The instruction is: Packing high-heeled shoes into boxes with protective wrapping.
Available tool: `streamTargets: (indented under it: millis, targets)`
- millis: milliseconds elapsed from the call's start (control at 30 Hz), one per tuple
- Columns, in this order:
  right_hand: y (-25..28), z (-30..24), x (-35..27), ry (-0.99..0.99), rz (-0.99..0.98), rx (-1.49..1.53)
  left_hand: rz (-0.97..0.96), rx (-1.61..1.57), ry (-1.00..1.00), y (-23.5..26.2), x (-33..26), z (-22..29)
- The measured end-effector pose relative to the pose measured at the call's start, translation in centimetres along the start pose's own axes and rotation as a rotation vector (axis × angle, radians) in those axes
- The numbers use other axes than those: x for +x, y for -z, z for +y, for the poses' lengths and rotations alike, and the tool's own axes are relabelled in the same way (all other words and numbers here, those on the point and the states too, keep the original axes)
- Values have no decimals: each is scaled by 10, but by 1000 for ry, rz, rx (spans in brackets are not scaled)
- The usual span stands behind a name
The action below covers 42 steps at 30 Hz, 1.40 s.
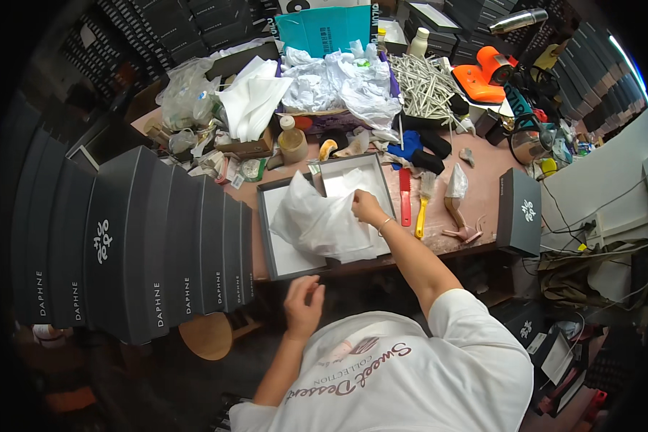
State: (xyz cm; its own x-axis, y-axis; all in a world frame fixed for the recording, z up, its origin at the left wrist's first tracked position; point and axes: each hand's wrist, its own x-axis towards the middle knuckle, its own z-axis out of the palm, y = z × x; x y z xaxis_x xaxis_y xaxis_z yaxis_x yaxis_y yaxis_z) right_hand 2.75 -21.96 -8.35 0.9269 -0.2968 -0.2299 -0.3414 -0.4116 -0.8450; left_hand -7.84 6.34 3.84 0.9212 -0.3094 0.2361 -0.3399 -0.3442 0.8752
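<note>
My right hand point(368, 208) pinches the edge of a crumpled sheet of white tissue paper point(306, 216). The paper spreads over an open dark grey shoe box point(266, 241) with a white inside, hiding much of it. Overlapping it on the right is a second shallow grey tray with a white inside point(386, 189), perhaps the lid. Below the box's front edge, my left hand point(304, 306) is raised with loosely curled fingers and holds nothing visible. Right of the box lies a pink high-heeled shoe point(453, 205), its upper part wrapped in white.
A red brush point(405, 198) and a yellow-handled brush point(421, 212) lie between box and shoe. Dark shoe boxes point(126, 245) are stacked at left; another box point(520, 212) stands at right. Behind are a bottle point(292, 140), crumpled paper point(335, 79), white sticks point(425, 83) and an orange device point(482, 75).
</note>
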Motion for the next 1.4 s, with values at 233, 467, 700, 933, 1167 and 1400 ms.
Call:
streamTargets:
  millis: [233,467,700,933,1167,1400]
  targets:
    - [-37,-13,-33,506,-67,451,-210,218,-116,-51,70,16]
    - [65,-30,-28,-5,-276,766,-655,497,-234,-61,56,-79]
    - [-23,-4,32,97,-310,-74,-850,651,-75,-16,71,-83]
    - [4,-31,-59,82,-179,494,-592,-353,524,3,92,-39]
    - [17,-29,-88,3,-170,493,-239,-7,188,-96,93,-61]
    - [-47,-3,-2,267,-136,-408,-360,-196,423,-90,31,-43]
